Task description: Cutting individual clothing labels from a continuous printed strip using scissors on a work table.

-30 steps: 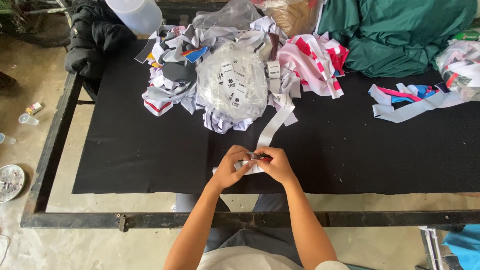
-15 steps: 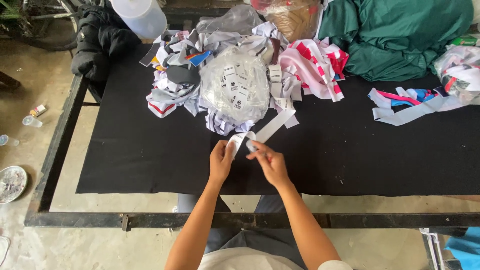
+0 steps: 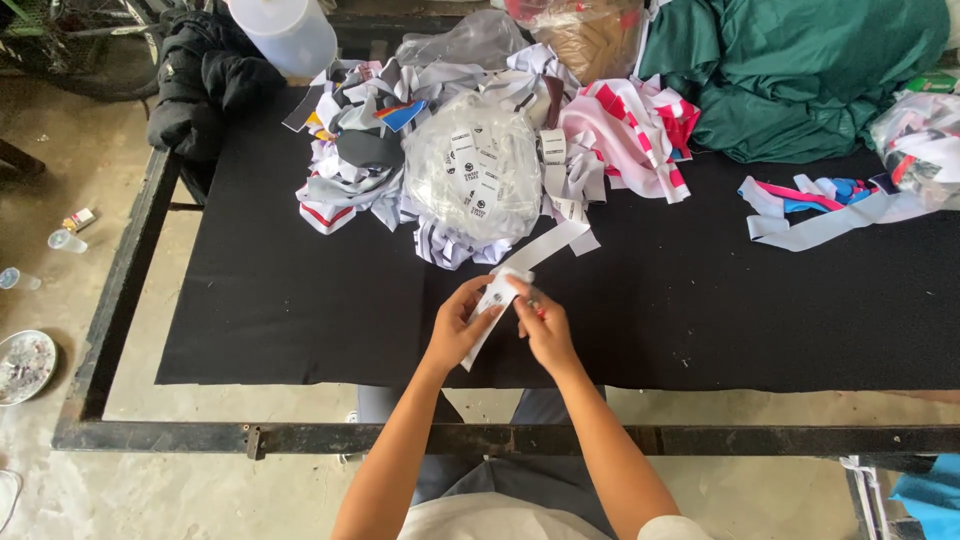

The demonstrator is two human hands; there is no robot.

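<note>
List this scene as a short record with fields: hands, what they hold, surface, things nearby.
left hand: fingers pinch a white strip
right hand: grips the same strip near its top; a small red-tipped thing shows in its fingers, too small to tell
surface: black cloth on a metal-framed table
behind the hands: clear bag of labels on a pile of fabric scraps
far right: green cloth
far left: black jacket
</note>
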